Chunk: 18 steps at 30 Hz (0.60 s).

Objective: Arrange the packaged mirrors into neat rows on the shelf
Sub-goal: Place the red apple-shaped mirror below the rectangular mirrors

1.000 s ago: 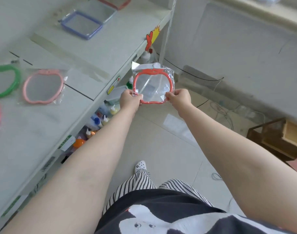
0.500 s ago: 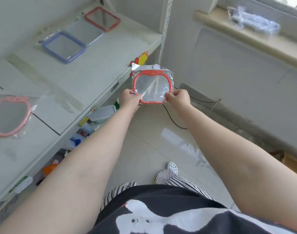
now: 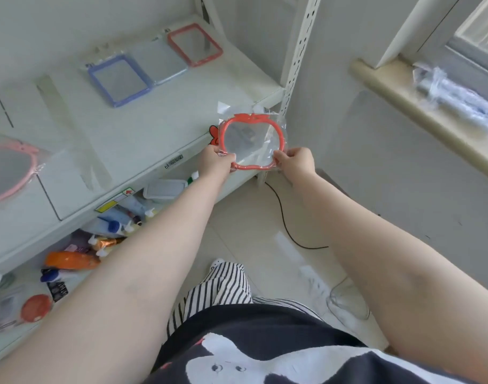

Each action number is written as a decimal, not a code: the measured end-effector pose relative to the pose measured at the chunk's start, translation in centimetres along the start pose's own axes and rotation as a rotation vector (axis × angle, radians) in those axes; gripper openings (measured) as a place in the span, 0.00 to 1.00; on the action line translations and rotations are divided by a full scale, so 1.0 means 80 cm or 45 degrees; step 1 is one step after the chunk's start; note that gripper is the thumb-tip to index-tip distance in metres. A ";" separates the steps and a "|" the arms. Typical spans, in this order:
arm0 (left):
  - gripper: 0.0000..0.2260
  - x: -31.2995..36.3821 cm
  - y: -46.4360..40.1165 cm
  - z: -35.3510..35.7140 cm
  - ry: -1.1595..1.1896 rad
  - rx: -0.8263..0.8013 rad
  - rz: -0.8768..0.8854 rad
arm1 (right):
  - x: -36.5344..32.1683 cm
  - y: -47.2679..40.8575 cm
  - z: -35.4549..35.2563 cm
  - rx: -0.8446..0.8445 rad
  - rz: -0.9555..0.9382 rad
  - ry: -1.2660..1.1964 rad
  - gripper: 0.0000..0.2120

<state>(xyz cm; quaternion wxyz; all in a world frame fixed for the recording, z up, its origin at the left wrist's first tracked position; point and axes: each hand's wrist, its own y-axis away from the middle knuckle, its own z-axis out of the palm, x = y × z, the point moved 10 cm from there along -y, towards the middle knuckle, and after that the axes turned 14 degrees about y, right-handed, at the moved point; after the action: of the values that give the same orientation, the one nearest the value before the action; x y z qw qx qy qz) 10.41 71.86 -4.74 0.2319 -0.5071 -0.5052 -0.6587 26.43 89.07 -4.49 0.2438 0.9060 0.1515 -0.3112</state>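
pink mirror (image 3: 8,170): I saw it flat on the shelf (image 3: 143,128) at the far left, apple-shaped frame, in a clear bag, partly cut by the frame edge.
lower shelf (image 3: 21,275): cluttered when I looked, with an orange bottle (image 3: 71,260), a few blue-capped bottles and a white lidded box (image 3: 165,188) under the top board.
blue mirror (image 3: 119,80): rectangular, lay flat toward the back of the shelf.
pale mirror (image 3: 161,62): rectangular, sat between the blue one and the red one, touching or just beside both; could not tell which.
red rectangular mirror (image 3: 194,44): flat at the back right corner of the shelf, end of that row of three.
left hand (image 3: 213,164): clenched on the lower left rim of the held mirror, thumb on top.
red apple mirror (image 3: 252,144): in its clear bag (image 3: 270,126), held in the air between both hands, just off the shelf's front right corner, not resting on the board.
right hand (image 3: 295,163): pinched the lower right rim of the same mirror.
upright post (image 3: 299,48): white perforated, stood right behind the held mirror.
windowsill (image 3: 403,90): far right, a clear-wrapped bundle (image 3: 453,98) lay on it.
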 end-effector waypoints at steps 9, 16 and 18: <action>0.10 0.049 -0.096 0.048 -0.076 0.126 0.021 | -0.051 -0.114 -0.016 -0.028 -0.012 -0.099 0.06; 0.07 0.090 -0.168 0.086 -0.021 0.133 0.013 | -0.097 -0.201 -0.027 -0.027 -0.043 -0.125 0.04; 0.08 0.099 -0.181 0.085 -0.022 0.172 0.013 | -0.111 -0.220 -0.022 -0.043 -0.071 -0.107 0.04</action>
<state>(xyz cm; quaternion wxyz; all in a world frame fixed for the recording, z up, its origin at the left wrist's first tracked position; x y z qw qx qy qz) -1.47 85.14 -3.97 0.2645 -0.4985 -0.5480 -0.6175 13.02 103.65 -3.71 0.2564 0.8833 0.1715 -0.3529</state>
